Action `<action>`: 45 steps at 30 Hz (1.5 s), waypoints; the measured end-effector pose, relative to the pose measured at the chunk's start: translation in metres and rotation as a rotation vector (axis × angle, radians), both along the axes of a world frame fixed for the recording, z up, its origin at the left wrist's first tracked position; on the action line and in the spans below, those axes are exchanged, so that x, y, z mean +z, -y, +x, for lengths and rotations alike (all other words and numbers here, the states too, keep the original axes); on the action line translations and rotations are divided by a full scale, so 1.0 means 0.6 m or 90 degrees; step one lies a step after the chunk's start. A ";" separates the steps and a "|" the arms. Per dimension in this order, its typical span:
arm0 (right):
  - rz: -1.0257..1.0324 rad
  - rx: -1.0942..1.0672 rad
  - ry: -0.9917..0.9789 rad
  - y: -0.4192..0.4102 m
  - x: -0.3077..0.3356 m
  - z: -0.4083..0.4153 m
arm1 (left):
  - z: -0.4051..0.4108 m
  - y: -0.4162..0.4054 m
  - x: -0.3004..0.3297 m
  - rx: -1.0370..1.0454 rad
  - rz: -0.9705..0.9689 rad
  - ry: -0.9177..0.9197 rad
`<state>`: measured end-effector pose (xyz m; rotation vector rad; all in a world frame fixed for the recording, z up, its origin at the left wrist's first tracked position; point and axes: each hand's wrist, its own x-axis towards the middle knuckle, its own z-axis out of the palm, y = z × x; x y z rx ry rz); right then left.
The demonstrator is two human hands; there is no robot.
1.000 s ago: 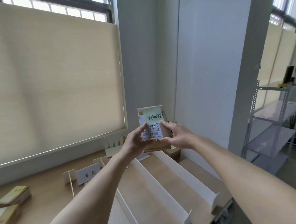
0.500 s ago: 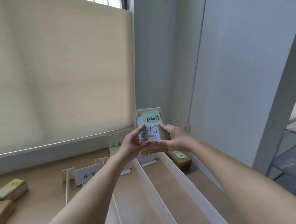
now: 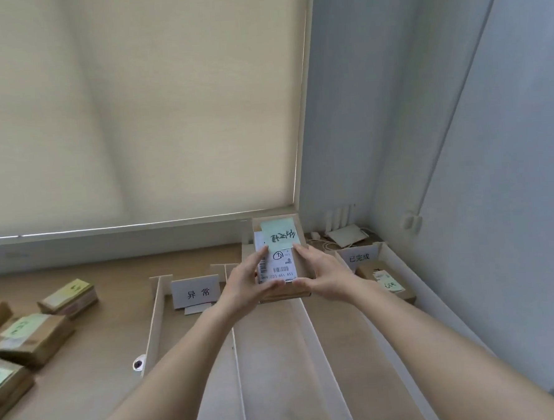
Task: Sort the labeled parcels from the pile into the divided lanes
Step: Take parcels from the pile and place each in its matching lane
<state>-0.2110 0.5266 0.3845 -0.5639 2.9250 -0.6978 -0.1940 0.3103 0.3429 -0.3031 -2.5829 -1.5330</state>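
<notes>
**Parcel held over the lanes**

The wooden table (image 3: 113, 317) carries white lane dividers (image 3: 155, 318) ahead of me and a pile of parcels (image 3: 30, 338) at my left. One parcel (image 3: 387, 281) lies in the right lane. My left hand (image 3: 244, 288) and right hand (image 3: 325, 276) grip a labeled parcel (image 3: 280, 258) by its sides, raised above the middle lanes, green note (image 3: 278, 234) on top.

Both hands raised together, gripping one parcel

The left hand (image 3: 246, 284) comes in from 7 o'clock, thumb on the parcel (image 3: 280, 258) face and fingers curled round its left edge. The right hand (image 3: 325, 273) reaches from 5 o'clock, fingers wrapped round the right edge. Both bare forearms stretch forward, converging toward 12 o'clock.
</notes>
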 end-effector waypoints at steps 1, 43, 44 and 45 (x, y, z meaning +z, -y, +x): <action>-0.002 0.011 0.012 -0.001 -0.024 -0.020 | -0.013 -0.002 -0.022 0.010 -0.009 0.011; -0.082 0.024 0.241 0.065 -0.696 -0.397 | -0.359 0.023 -0.641 0.093 -0.092 0.277; -0.083 0.022 0.242 0.065 -0.698 -0.400 | -0.363 0.023 -0.642 0.090 -0.097 0.278; -0.083 0.019 0.245 0.066 -0.698 -0.403 | -0.367 0.024 -0.643 0.090 -0.099 0.277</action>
